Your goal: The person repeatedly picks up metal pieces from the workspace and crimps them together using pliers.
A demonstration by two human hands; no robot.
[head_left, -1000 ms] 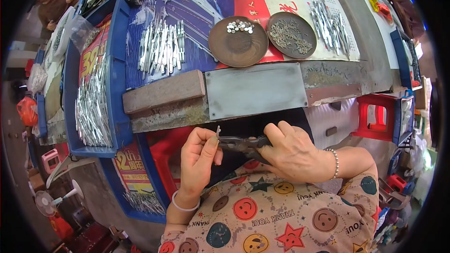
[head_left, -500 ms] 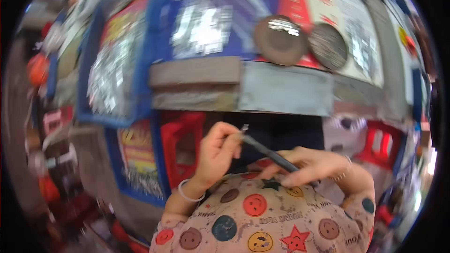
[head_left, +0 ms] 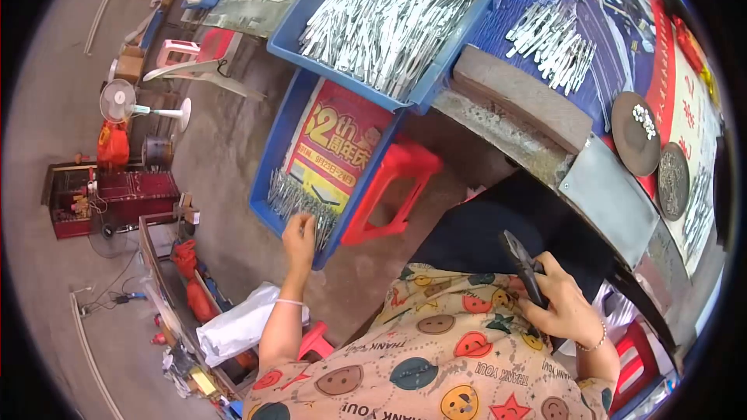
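**Gripping dark pliers in the right hand, with the left hand out over small metal bits**

Holds the pliers in the right grip, with fingers and thumb wrapped around the handles, just over the lap. Points the tip of the pliers away from the body, over dark cloth on the legs. Cannot tell about the jaws of the pliers, whether pressed together or a little apart.

Holds the left grip low and out to the side, at the near end of the lower blue tray. Bends the fingers in close to the thumb. Cannot tell about anything pinched there, or about any touch with the metal bits: too small to see. Has those thin grey bits in a heap across the near end of the tray, with a red and yellow sheet lying in the rest of it.

Has a red stool just beside the tray. Above the tray, has a bigger blue bin, full of long shiny strips.

Has the desk in front, with a brown block and a flat grey plate along its edge. Farther back on the desk, has more shiny strips, plus a round brown dish with little white dots in it. Wears a shirt with smiley faces all over.
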